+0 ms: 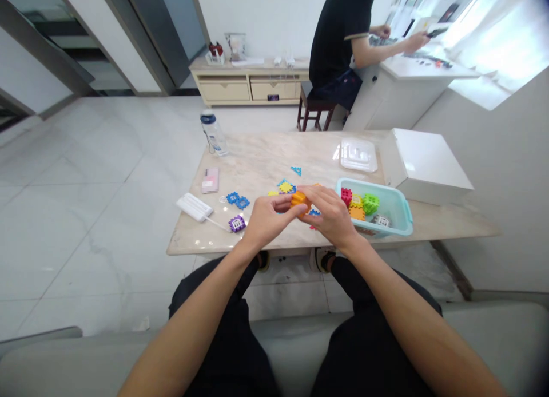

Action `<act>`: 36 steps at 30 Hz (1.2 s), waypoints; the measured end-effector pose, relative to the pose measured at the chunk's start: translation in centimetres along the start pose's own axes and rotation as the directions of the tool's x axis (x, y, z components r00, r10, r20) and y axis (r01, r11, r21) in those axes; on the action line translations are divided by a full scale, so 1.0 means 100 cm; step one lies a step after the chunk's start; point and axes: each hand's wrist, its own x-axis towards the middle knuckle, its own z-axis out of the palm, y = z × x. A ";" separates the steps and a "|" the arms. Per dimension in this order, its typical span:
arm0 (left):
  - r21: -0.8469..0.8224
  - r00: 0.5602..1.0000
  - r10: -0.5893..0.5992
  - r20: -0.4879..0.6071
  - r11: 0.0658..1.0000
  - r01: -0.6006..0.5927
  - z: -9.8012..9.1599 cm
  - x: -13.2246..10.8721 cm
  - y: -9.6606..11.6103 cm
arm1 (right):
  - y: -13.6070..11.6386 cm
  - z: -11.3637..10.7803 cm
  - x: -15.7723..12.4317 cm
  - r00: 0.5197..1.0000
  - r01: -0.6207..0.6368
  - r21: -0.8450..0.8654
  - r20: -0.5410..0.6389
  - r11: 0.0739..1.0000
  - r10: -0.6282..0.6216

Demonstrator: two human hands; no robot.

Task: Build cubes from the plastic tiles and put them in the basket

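Note:
Between my two hands, above the near middle of the table, is an orange interlocking plastic block (299, 201). My left hand (271, 217) grips its left side with thumb and fingers. From the right, my right hand (329, 214) closes on the same block, its fingers over the top. Behind the hands lie flat toothed pieces, among them a yellow one (285, 187) and a light-blue triangle (296, 170). Left of my hands are blue pieces (238, 200) and a purple and white block (237, 223). Some pieces are partly hidden beneath my hands.
A light-blue bin (398, 211) holding red, yellow, orange, green and grey blocks stands at the right. Behind it are a clear lid (358, 155) and a white box (431, 162). A water bottle (215, 135), pink packet (210, 180) and white power strip (194, 207) occupy the left. A person (338, 42) sits beyond.

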 end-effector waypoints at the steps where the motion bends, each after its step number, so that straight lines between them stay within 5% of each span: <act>1: 0.025 1.000 0.004 -0.022 1.000 -0.003 0.001 0.000 -0.001 | 0.000 0.003 0.000 1.000 0.013 0.003 -0.014 1.000 -0.013; 7: 0.112 0.985 0.062 -0.160 0.993 -0.044 0.004 0.004 -0.013 | -0.001 0.025 0.000 0.994 0.006 -0.003 -0.105 1.000 -0.006; 18: -0.009 0.974 -0.090 -0.206 0.996 0.090 0.000 0.017 -0.028 | -0.001 0.029 0.000 0.996 -0.085 -0.004 0.002 0.996 0.085; 26: -0.030 0.972 -0.140 -0.191 0.990 0.137 -0.003 0.023 -0.042 | 0.012 0.037 -0.004 0.988 -0.125 -0.037 0.088 0.991 0.128; 36: 0.138 0.992 -0.013 -0.122 0.990 0.030 -0.001 0.025 -0.050 | 0.013 0.037 -0.005 0.980 -0.145 -0.062 0.129 0.987 0.152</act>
